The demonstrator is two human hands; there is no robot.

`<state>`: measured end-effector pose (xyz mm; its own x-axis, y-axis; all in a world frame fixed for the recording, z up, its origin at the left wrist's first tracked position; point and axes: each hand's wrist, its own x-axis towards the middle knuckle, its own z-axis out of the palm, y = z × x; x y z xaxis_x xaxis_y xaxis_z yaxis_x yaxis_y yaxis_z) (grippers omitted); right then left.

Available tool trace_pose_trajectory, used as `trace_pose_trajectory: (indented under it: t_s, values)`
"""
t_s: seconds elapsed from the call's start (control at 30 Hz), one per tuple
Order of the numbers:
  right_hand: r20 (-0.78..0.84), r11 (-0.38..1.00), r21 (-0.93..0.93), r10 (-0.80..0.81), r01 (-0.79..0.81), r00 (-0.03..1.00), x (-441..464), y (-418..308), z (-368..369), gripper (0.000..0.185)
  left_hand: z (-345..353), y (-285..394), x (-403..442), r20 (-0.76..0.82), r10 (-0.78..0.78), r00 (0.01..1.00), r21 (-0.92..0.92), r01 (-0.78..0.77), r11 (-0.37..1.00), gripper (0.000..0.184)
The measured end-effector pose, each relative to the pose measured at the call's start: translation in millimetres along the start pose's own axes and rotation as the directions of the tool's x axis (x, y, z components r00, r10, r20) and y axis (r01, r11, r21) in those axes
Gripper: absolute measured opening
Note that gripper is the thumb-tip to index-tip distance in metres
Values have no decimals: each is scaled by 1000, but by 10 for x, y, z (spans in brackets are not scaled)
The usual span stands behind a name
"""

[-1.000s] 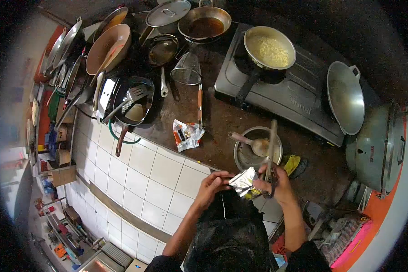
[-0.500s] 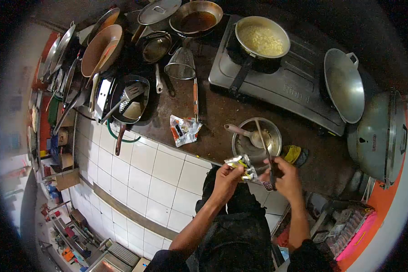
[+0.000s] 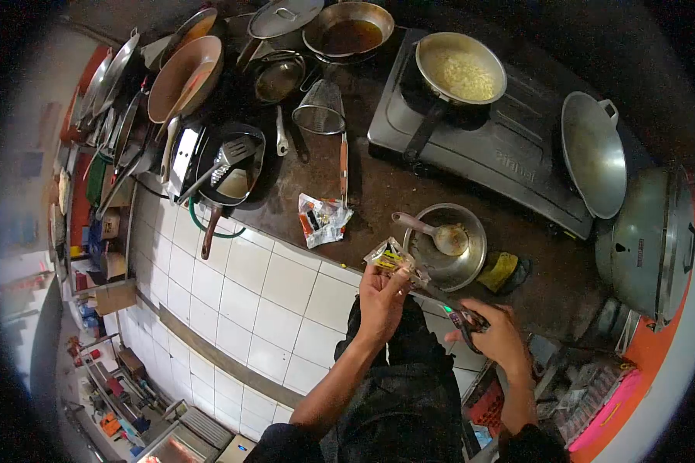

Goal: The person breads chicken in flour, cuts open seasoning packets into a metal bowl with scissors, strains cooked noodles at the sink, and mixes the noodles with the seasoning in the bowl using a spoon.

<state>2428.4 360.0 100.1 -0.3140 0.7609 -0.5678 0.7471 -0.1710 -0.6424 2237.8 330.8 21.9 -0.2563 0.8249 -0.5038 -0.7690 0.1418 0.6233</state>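
Observation:
My left hand (image 3: 384, 301) pinches a small shiny sachet (image 3: 388, 257) with yellow print, above the counter's front edge. In my right hand (image 3: 500, 336) is a pair of scissors (image 3: 471, 321) with dark handles. Their blades point left toward the sachet's lower right side; whether they touch it is hard to make out. Just beyond both hands stands a metal bowl (image 3: 477, 245), with a ladle (image 3: 449, 239) resting inside. A torn, crumpled packet (image 3: 324, 221) lies on the counter to the left of the bowl.
A saucepan (image 3: 462, 69) with pale chopped bits in liquid sits on the gas stove (image 3: 510, 143). Right of it stand a wok (image 3: 592, 154) and a large lidded pot (image 3: 642, 239). A yellow sponge (image 3: 499, 272) lies by the bowl. Pans (image 3: 232, 166) and a strainer (image 3: 320, 108) fill the left.
The scissors have swung from pointing away over the bowl to pointing left at the sachet. My right hand has moved slightly right and nearer; the sachet has shifted left and up.

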Motion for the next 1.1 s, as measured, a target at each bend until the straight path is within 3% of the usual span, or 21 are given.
trace_pose_trajectory:
  t_s: [0.2,0.27,0.4,0.5,0.57,0.8,0.87,0.9,0.97,1.1]
  values:
    - [-19,989,6,-145,146,989,96,-69,137,51,-130,95,-33,11,64,998,-33,-64,997,34]
    - [-37,982,-6,-189,189,981,125,-29,195,60,-161,124,-26,-27,64,998,-25,-65,998,35]
    - [-8,989,69,-133,133,991,193,-240,231,59,-280,177,0,-18,107,994,-68,-108,992,35]
    - [41,985,-111,-127,131,991,266,-367,277,60,-347,250,16,-6,154,988,-67,-154,986,37]
    - [17,979,-40,-198,199,980,331,-339,382,60,-381,320,8,11,128,992,-80,-127,989,40]
    - [-7,943,-88,-323,321,946,429,-579,478,61,-626,294,51,52,83,995,-56,-80,995,51]
    - [-66,885,-149,-453,440,889,517,-538,555,61,-658,244,65,75,45,996,-69,-40,997,50]
    - [-63,884,-151,-455,443,888,541,-558,557,61,-677,223,96,73,48,996,-72,-42,997,50]
    - [86,982,-90,-161,168,983,587,-602,567,61,-739,180,165,41,30,999,-94,-26,995,49]
    - [134,982,-59,-170,179,976,691,-634,657,61,-954,65,256,121,-16,992,-174,37,984,38]
